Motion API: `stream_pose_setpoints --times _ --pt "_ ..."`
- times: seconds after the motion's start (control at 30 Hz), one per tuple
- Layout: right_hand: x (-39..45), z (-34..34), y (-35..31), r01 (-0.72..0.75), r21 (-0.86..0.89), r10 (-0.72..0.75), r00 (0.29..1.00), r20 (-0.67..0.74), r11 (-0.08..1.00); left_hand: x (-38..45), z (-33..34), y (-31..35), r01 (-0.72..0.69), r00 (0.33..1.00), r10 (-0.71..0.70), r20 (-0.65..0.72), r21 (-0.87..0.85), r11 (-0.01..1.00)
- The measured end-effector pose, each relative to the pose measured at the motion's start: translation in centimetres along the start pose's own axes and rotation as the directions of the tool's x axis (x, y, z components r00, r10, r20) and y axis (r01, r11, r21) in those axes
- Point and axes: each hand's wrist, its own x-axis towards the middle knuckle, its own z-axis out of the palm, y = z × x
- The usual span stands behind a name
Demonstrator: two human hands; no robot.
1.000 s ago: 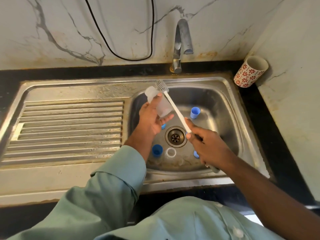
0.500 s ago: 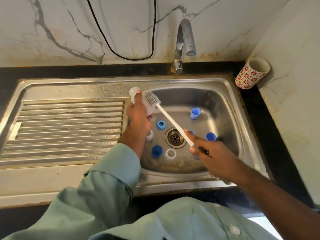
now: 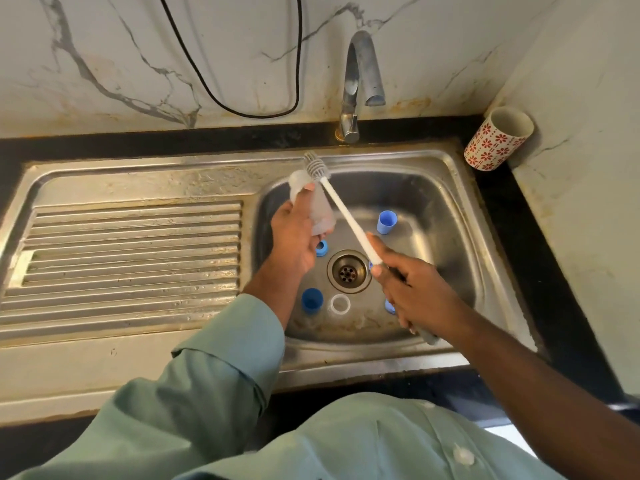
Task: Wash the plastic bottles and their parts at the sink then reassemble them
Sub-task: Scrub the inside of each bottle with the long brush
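Head view shows the left hand (image 3: 294, 237) gripping a bottle (image 3: 313, 202), its mouth far-left beside the brush (image 3: 341, 211) held slanting by the right hand (image 3: 412, 289).

left hand (image 3: 294, 237) gripping bottle (image 3: 317, 206), brush (image 3: 341, 206) alongside

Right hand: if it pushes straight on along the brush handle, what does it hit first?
Probably the clear plastic bottle held by the left hand: the right hand points the bottle brush up-left, head beside the bottle's top. Depth unclear.
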Motion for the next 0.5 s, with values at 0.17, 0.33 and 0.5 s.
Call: stream_pose_setpoints --times 0.17,0.33,0.5 --pt "-1.5 -0.5 0.4 -0.004 -0.060 0.010 0.996 0.091 0.998 2.1 -0.9 1.7 -0.018 0.995 -0.006 -0.098 -0.252 0.968" --pt "0.7 0.0 -0.2 0.004 -0.024 -0.004 1.000 0.027 1.000 0.5 0.5 0.3 -0.040 0.999 0.040 -0.027 -0.007 0.999" --pt "-2.1 -1.3 0.7 -0.043 -0.015 0.045 0.994 0.101 0.999 1.3 -1.5 1.6 -0.085 0.991 0.068 -0.112 -0.156 0.984"
